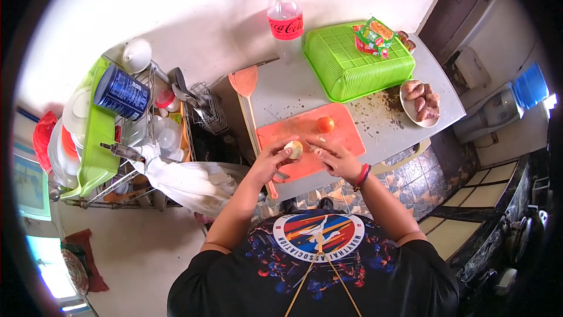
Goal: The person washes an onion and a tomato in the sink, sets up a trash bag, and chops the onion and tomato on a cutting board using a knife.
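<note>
A pale, rounded onion (pixel 294 150) is held in the curled fingers of my left hand (pixel 274 160), above the near part of the orange cutting board (pixel 346 122). To its right, my right hand (pixel 338 159) is closed, with its fingertips drawn together beside the onion. A small pale bit shows at those fingertips, too small to name. Just beyond both hands, a red tomato (pixel 325 124) rests on the board. Along the board's left side lies an orange fly swatter (pixel 244 82).
An upturned green basket (pixel 358 65) carries seasoning packets (pixel 373 36). Beside it stand a Coca-Cola bottle (pixel 285 21) and a plate of reddish-brown root vegetables (pixel 420 103). Dark scraps (pixel 384 109) litter the grey table (pixel 384 141). A loaded dish rack (pixel 97 153) stands left.
</note>
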The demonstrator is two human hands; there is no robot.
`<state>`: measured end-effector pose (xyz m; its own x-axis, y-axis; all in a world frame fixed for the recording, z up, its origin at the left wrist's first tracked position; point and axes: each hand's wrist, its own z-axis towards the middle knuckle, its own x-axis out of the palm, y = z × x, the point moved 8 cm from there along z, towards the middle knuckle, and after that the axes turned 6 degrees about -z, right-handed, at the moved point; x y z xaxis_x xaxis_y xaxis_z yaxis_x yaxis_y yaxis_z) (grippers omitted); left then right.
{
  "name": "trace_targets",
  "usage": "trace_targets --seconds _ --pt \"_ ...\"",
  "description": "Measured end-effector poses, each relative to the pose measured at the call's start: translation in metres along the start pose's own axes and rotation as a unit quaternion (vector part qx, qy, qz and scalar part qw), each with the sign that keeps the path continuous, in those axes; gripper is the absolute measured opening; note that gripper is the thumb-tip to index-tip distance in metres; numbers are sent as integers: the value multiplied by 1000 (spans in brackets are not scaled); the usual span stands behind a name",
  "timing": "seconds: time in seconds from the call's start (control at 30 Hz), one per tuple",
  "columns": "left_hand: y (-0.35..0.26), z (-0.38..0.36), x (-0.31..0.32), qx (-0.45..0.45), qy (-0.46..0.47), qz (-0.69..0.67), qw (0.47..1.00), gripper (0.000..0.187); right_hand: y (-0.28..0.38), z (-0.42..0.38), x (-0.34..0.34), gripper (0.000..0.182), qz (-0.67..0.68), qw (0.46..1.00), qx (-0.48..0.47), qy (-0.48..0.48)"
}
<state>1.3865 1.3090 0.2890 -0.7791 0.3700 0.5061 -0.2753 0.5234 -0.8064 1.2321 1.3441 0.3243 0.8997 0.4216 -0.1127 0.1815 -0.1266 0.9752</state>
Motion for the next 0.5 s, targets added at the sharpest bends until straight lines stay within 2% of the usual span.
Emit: trace_targets --seconds 0.13,0.33,0.43,0.5 --pt "3 2 0 17 25 -16 999 42 11 -4 14 44 -77 996 -37 3" --pt "9 5 -6 3 35 13 999 35 11 -3 16 43 -65 996 -52 -32" --pt "8 4 -2 -17 8 36 999 36 -4 0 13 42 -30 999 -19 -34" --pt "2 0 5 -1 5 -25 1000 39 -16 5 7 40 14 998 -13 -53"
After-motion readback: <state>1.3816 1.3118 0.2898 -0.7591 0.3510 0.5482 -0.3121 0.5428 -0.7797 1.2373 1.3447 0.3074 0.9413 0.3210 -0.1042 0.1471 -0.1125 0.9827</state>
